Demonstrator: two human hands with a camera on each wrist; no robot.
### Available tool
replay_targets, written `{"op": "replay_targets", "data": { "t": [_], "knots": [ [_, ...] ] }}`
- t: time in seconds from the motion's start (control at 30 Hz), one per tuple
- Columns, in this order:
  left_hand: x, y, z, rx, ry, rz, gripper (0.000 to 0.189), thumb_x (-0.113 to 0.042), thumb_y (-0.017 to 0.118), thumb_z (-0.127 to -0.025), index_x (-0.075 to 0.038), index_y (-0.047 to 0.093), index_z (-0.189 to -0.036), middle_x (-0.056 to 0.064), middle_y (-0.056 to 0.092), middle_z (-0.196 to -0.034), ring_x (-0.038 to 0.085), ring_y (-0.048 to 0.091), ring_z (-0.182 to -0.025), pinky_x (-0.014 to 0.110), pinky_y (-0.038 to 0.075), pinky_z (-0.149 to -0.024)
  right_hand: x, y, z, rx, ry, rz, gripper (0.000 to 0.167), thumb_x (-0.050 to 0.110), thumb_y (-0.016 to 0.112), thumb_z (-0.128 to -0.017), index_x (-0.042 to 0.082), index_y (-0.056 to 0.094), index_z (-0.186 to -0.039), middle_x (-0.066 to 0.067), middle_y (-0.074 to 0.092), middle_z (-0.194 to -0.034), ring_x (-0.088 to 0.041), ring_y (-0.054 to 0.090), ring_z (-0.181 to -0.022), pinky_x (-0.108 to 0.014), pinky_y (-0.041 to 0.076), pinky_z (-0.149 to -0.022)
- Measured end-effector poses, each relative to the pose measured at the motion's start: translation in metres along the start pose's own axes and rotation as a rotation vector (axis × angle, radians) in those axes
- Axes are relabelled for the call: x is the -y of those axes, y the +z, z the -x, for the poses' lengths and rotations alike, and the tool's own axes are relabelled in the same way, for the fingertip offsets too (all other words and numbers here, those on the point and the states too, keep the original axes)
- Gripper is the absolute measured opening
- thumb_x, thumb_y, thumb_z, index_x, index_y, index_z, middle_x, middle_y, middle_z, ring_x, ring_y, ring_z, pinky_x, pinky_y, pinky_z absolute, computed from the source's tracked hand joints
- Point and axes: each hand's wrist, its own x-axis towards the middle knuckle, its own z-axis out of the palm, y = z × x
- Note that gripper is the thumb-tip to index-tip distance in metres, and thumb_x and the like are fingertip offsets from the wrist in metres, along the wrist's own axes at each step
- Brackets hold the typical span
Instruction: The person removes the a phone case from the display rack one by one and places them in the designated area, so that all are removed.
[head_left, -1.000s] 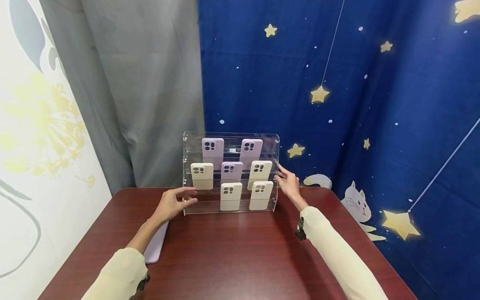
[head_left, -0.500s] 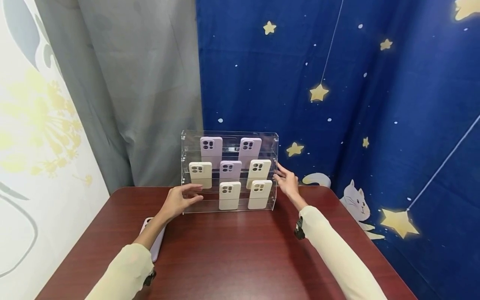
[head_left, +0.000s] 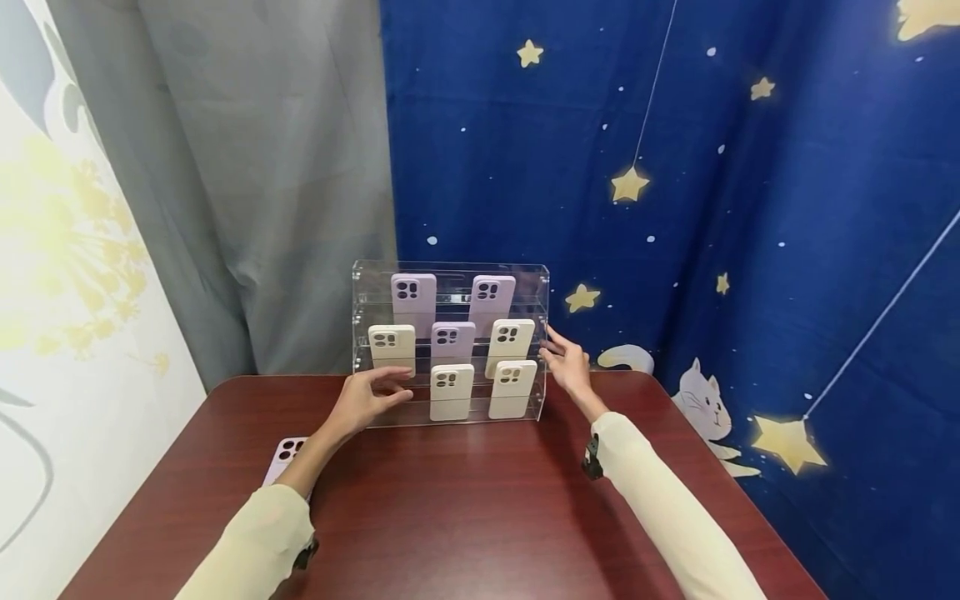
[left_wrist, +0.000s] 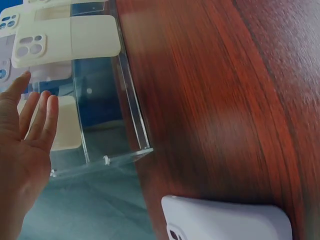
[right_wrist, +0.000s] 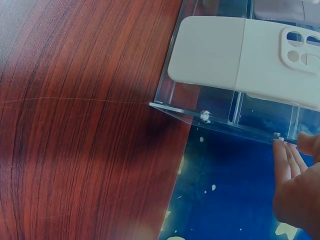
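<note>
A clear acrylic tiered display rack stands at the back of the table, holding cream and lilac phone cases with camera cutouts. My left hand hovers before its lower left part, overlapping the left cream case in the head view. In the left wrist view its fingers extend loosely, holding nothing. My right hand is at the rack's right side, its nearly straight fingertips touching the side panel. A lower-tier cream case sits beside that panel. A lilac phone case lies on the table, partly hidden by my left forearm in the head view.
The dark red wooden table ends just behind the rack. A grey curtain and a blue star-patterned curtain hang behind it. Cream sleeves cover my forearms.
My left hand has moved right, from the rack's lower left edge to in front of the left cream case. The right hand stays at the side panel. The head view has shifted slightly.
</note>
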Motion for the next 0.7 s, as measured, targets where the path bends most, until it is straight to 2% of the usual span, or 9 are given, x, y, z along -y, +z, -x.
{"op": "replay_targets", "data": {
  "t": [0.13, 0.23, 0.37, 0.7],
  "knots": [
    [-0.001, 0.005, -0.002, -0.003, 0.009, 0.01, 0.04, -0.006, 0.086, -0.085, -0.001, 0.075, -0.124, 0.02, 0.076, -0.114, 0.027, 0.078, -0.087, 0.026, 0.062, -0.076, 0.0, 0.0, -0.001, -0.003, -0.006, -0.003, 0.057, 0.008, 0.073, -0.098, 0.02, 0.056, -0.151, -0.012, 0.073, -0.124, -0.026, 0.074, -0.108, -0.029, 0.062, -0.083],
    [-0.002, 0.009, -0.006, -0.005, 0.006, 0.009, 0.04, -0.006, 0.086, -0.086, -0.001, 0.075, -0.124, 0.023, 0.075, -0.115, 0.028, 0.078, -0.088, 0.023, 0.061, -0.074, 0.0, 0.0, -0.003, 0.001, -0.005, -0.026, 0.057, 0.008, 0.073, -0.098, 0.021, 0.056, -0.151, -0.012, 0.073, -0.124, -0.026, 0.073, -0.108, -0.026, 0.062, -0.081],
    [-0.005, 0.014, -0.011, -0.011, 0.007, -0.021, 0.041, -0.009, 0.087, -0.085, -0.001, 0.075, -0.124, 0.02, 0.076, -0.114, 0.026, 0.078, -0.089, 0.02, 0.059, -0.074, -0.001, 0.0, -0.004, 0.004, -0.006, -0.041, 0.057, 0.008, 0.073, -0.097, 0.022, 0.058, -0.15, -0.011, 0.073, -0.124, -0.026, 0.074, -0.105, -0.025, 0.061, -0.081],
    [-0.008, 0.03, -0.017, -0.02, 0.018, -0.046, 0.041, -0.009, 0.087, -0.085, -0.006, 0.076, -0.125, 0.009, 0.08, -0.093, 0.022, 0.077, -0.084, 0.022, 0.059, -0.072, -0.002, -0.001, -0.001, 0.002, -0.002, -0.061, 0.055, 0.006, 0.073, -0.098, 0.02, 0.06, -0.149, -0.013, 0.073, -0.123, -0.029, 0.074, -0.105, -0.031, 0.062, -0.083]
  ]
}}
